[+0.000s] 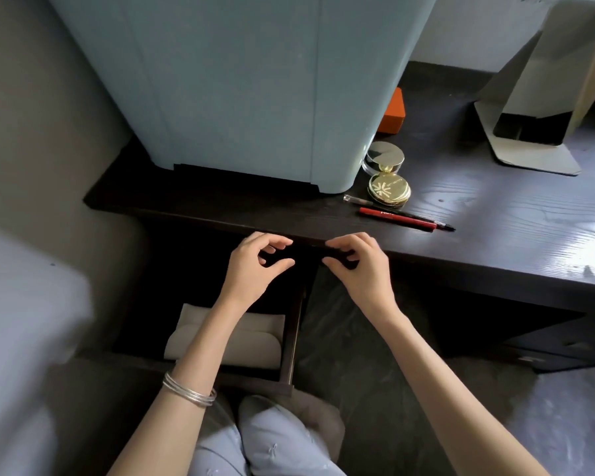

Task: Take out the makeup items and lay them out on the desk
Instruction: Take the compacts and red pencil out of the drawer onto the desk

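Silver bangles (pixel 190 391) are worn on the left wrist, nearest the camera, above pale trousers (pixel 275 438). An open dark drawer (pixel 291 341) is seen below the desk (pixel 495 214), with a grey pouch (pixel 234 338) lying in it under the left forearm. Both hands are held at the desk's front edge: the left hand (pixel 255 266) and the right hand (pixel 356 264) are each curled round a small dark item (too dark against the shadow to tell what it is, or whether it is one piece). Just behind the right hand, on the desk, a red pencil (pixel 397 218) and a black brush-tipped pencil (pixel 416 216) are laid side by side. Behind them a gold compact (pixel 389 192) is placed, then a silver-lidded jar (pixel 385 159), touching or nearly so. Farther back an orange box (pixel 394 111) is partly hidden by a large blue bin (pixel 241 91) at the desk's left. A folded cardboard stand (pixel 536 108) is set at the far right.
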### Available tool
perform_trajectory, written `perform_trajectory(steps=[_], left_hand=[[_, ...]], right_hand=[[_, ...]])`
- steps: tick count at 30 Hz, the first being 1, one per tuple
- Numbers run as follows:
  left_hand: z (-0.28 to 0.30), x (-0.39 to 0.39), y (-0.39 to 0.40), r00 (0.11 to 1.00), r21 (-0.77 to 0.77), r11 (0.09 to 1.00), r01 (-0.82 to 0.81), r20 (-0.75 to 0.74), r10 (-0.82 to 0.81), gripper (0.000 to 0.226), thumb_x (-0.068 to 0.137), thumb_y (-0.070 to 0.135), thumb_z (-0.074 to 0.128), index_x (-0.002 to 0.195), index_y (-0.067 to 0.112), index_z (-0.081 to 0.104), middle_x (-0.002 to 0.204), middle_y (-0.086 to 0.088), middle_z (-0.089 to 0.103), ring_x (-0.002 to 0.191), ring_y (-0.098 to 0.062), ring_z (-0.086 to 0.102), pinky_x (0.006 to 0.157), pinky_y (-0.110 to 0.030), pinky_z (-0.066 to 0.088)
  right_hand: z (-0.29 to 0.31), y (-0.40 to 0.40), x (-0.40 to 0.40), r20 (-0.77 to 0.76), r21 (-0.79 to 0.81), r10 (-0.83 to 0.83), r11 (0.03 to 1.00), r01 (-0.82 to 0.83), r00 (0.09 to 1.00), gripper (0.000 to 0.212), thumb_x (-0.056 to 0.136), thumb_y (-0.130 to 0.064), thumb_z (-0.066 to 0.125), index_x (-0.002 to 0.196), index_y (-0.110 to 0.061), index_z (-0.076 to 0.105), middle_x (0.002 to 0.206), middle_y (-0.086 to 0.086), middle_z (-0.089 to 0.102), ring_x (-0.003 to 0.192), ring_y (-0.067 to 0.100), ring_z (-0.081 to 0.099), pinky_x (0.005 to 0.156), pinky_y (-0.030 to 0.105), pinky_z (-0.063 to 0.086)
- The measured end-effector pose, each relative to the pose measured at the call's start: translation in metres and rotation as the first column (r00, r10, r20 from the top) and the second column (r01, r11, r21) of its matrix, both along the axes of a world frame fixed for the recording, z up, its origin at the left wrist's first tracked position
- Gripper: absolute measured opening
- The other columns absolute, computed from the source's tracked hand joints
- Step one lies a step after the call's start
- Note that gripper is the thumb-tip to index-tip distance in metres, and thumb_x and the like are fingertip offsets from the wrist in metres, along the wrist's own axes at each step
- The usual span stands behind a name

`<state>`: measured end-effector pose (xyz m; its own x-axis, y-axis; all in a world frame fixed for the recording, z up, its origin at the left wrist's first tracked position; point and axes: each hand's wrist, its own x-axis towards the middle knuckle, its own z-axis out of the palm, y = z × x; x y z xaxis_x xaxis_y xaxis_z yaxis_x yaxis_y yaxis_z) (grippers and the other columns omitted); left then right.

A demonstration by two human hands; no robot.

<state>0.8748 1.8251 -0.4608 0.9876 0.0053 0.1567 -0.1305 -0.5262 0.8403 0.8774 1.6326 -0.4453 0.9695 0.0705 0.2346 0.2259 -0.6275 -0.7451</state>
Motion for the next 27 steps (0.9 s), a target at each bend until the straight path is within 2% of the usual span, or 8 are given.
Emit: perform_trajectory(steps=[2,5,8,12,15,18,23,27], left_hand=[[-0.013,-0.012,0.021,0.999,0.017,1.0,-0.007,-0.048,0.008,0.029,0.075,0.015,0.076,0.1,0.026,0.067,0.097,0.015,0.061,0.092,-0.001,0.057,0.071,-0.013,0.045],[-0.037,-0.03,0.061,0.988,0.056,0.998,-0.042,-0.148,0.05,0.03,0.075,0.01,0.076,0.098,0.026,0.066,0.096,0.015,0.062,0.092,-0.004,0.058,0.072,-0.015,0.045],[-0.063,-0.043,0.095,0.951,0.166,0.986,-0.013,-0.302,0.063,0.03,0.075,0.012,0.076,0.101,0.024,0.066,0.098,0.011,0.063,0.095,-0.008,0.058,0.084,-0.022,0.047],[-0.09,-0.052,0.117,0.882,0.204,0.976,0.079,-0.47,0.027,0.034,0.076,0.018,0.076,0.107,0.023,0.064,0.107,0.008,0.063,0.102,-0.009,0.055,0.094,-0.028,0.044],[-0.098,-0.048,0.119,0.879,0.195,0.976,0.097,-0.476,0.008,0.041,0.075,0.018,0.077,0.113,0.022,0.063,0.111,0.007,0.062,0.104,-0.007,0.053,0.091,-0.02,0.04],[-0.106,-0.044,0.121,0.87,0.199,0.975,0.098,-0.493,0.013,0.041,0.073,0.017,0.077,0.112,0.023,0.063,0.113,0.007,0.062,0.106,-0.01,0.054,0.093,-0.023,0.041],[-0.119,-0.043,0.124,0.792,0.216,0.969,0.119,-0.609,0.039,0.049,0.074,0.018,0.077,0.12,0.021,0.059,0.124,0.002,0.059,0.116,-0.016,0.053,0.097,-0.026,0.042],[-0.12,-0.043,0.124,0.784,0.26,0.957,0.125,-0.617,0.065,0.052,0.074,0.022,0.077,0.122,0.025,0.059,0.128,0.002,0.057,0.119,-0.017,0.051,0.099,-0.029,0.042]], right_hand=[[-0.01,0.022,-0.008,-0.05,0.0,0.114,0.993,-0.114,0.992,0.027,0.077,-0.014,0.075,0.102,-0.018,0.067,0.099,-0.008,0.058,0.094,0.008,0.054,0.079,0.013,0.044],[-0.041,0.056,-0.017,-0.214,-0.053,0.276,0.955,-0.293,0.937,0.037,0.077,-0.014,0.075,0.112,-0.015,0.065,0.109,0.0,0.06,0.103,0.014,0.055,0.089,0.024,0.047],[-0.075,0.081,-0.02,-0.397,-0.13,0.334,0.902,-0.412,0.855,0.044,0.077,-0.01,0.072,0.12,-0.012,0.061,0.119,0.006,0.058,0.111,0.02,0.056,0.095,0.028,0.045],[-0.108,0.11,-0.021,-0.592,-0.257,0.316,0.798,-0.545,0.742,0.052,0.079,-0.018,0.072,0.128,-0.015,0.054,0.129,0.005,0.051,0.118,0.024,0.052,0.097,0.033,0.044],[-0.122,0.127,-0.018,-0.668,-0.293,0.29,0.743,-0.601,0.685,0.058,0.083,-0.02,0.068,0.136,-0.017,0.046,0.142,0.007,0.04,0.128,0.025,0.041,0.104,0.034,0.038],[-0.133,0.136,-0.014,-0.729,-0.318,0.241,0.71,-0.629,0.641,0.062,0.083,-0.02,0.068,0.139,-0.016,0.04,0.146,0.01,0.033,0.132,0.028,0.036,0.106,0.033,0.033],[-0.145,0.141,-0.013,-0.766,-0.365,0.158,0.69,-0.625,0.623,0.052,0.084,-0.019,0.067,0.129,-0.008,0.044,0.134,0.015,0.047,0.119,0.031,0.049,0.092,0.033,0.043],[-0.143,0.138,-0.014,-0.764,-0.315,0.203,0.711,-0.629,0.612,0.035,0.09,-0.02,0.059,0.123,-0.009,0.052,0.128,0.014,0.053,0.115,0.028,0.052,0.084,0.028,0.041]])
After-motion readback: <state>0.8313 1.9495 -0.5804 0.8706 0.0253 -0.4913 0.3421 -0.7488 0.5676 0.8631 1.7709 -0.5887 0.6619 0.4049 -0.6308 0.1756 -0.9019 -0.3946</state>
